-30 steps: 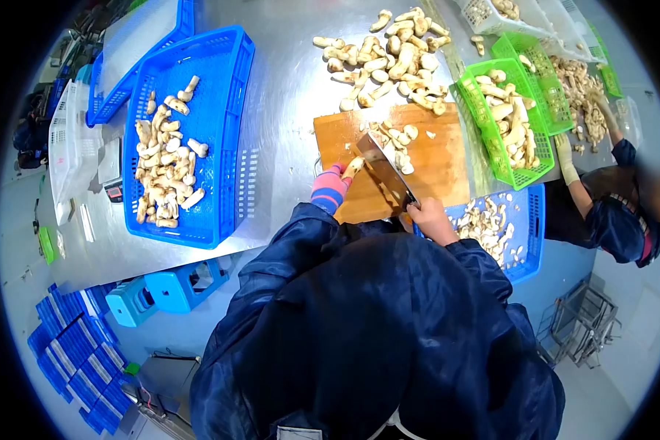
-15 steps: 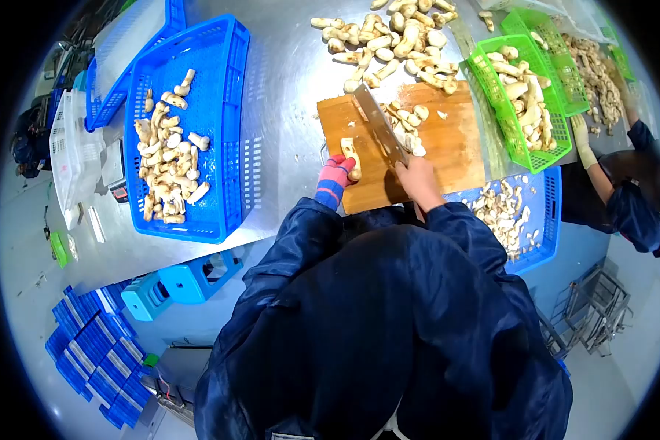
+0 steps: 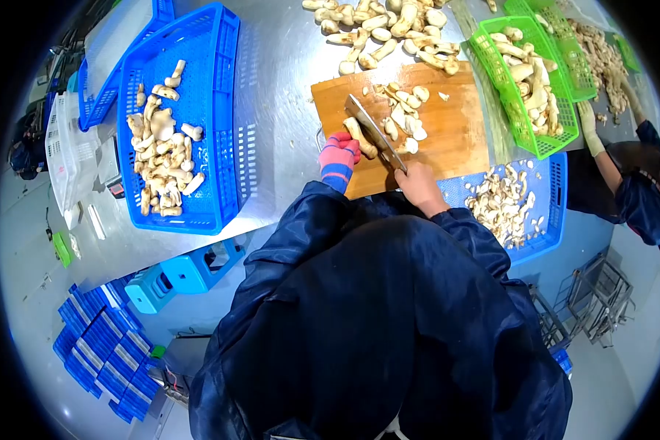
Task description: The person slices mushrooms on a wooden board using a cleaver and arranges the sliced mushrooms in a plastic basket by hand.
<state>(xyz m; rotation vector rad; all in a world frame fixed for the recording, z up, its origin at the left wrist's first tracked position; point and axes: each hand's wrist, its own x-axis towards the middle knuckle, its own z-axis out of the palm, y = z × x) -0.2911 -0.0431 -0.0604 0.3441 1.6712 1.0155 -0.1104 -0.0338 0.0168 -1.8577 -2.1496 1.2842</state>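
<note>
My left hand [image 3: 340, 155], in a pink and blue striped glove, holds a mushroom [image 3: 360, 138] on the left part of the wooden cutting board [image 3: 455, 110]. Bare, my right hand [image 3: 421, 185] grips the handle of a broad knife [image 3: 375, 133], whose blade slants up and left just beside that mushroom. Cut mushroom pieces [image 3: 403, 117] lie on the board to the right of the blade. Beyond the board's far edge is a pile of whole mushrooms [image 3: 381, 33] on the metal table [image 3: 279, 110].
A blue basket [image 3: 227, 139] with mushrooms stands at left. Green baskets [image 3: 502, 110] hold mushrooms at right. Below the board's right side, another blue basket [image 3: 557, 213] contains slices. A co-worker's gloved hand [image 3: 590, 128] is at far right; blue stools [image 3: 187, 273] stand below the table.
The mushroom in my left hand has shifted onto the board beside the knife, tilting differently. The knife has moved nearer to it. The whole view has shifted, with the table higher in frame.
</note>
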